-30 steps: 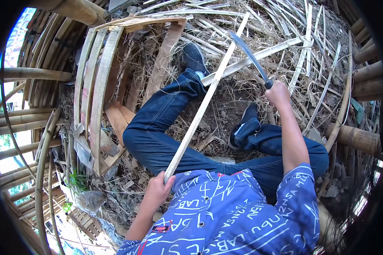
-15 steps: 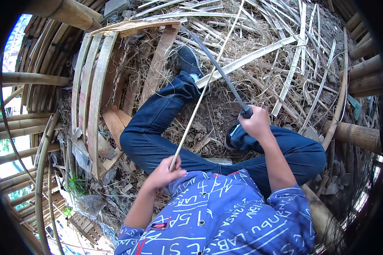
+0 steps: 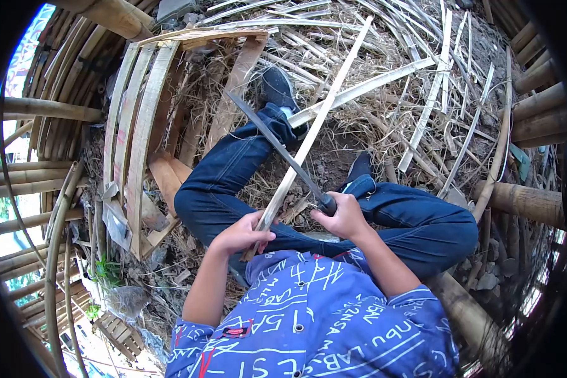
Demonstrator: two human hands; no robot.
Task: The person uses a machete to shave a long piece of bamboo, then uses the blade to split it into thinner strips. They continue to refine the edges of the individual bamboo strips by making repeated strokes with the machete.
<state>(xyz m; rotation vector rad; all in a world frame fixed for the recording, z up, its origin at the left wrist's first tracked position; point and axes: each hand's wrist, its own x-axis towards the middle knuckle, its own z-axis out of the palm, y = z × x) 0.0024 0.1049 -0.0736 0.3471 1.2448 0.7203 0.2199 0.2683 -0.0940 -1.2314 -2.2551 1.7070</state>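
My left hand (image 3: 244,234) is closed around the lower end of a long bamboo strip (image 3: 321,116), which slants up and away to the right with its pale flat face showing. In my right hand (image 3: 341,215) is the dark handle of a long-bladed machete (image 3: 258,123). Its blade points up and left and crosses the bamboo strip a little above my left hand. Beyond, another split bamboo piece (image 3: 365,92) lies from my shoe toward the right, passing beneath the held strip in this view.
A wooden crate (image 3: 146,120) lies at the left by my bent leg (image 3: 223,170). Split bamboo strips (image 3: 425,116) and fibrous shavings (image 3: 384,126) cover the ground ahead. Thick bamboo poles (image 3: 528,205) stand at the right, and a bamboo slat wall (image 3: 34,179) runs along the left.
The bamboo strip has turned from its narrow edge to its broad face. My right hand has come down and left, bringing the machete blade across the strip, nearer my left hand.
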